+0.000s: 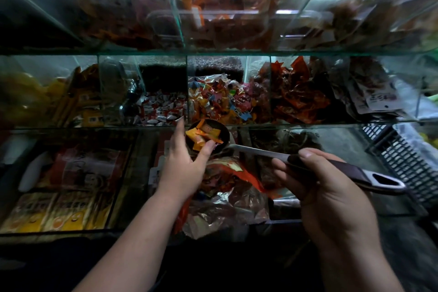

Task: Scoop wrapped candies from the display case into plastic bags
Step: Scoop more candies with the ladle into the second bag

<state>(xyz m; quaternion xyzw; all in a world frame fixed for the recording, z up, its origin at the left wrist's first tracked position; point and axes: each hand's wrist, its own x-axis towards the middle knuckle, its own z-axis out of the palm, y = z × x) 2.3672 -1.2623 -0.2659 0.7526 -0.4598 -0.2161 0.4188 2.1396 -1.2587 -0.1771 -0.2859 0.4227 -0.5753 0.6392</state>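
Observation:
My right hand (pixel 317 187) grips the dark handle of a metal ladle (pixel 265 151). Its round bowl (pixel 224 134) holds several orange and yellow wrapped candies (pixel 201 136). My left hand (pixel 183 165) reaches to the bowl's left side with fingers spread; its thumb touches the candies at the bowl's near rim. The ladle hovers in front of the glass display case (pixel 213 52), just below the middle-row compartment of mixed colourful candies (pixel 220 99). Under the ladle lies crinkled clear plastic with orange wrappers (pixel 227 199); I cannot tell whether it is a bag.
White-and-red candies (pixel 163 106) fill the compartment to the left. Red packets (pixel 298 95) lie to the right. The upper shelf holds dark orange packets (pixel 222 19). Flat yellow and red packs (pixel 59 201) lie lower left. A black plastic crate (pixel 403 156) stands at the right.

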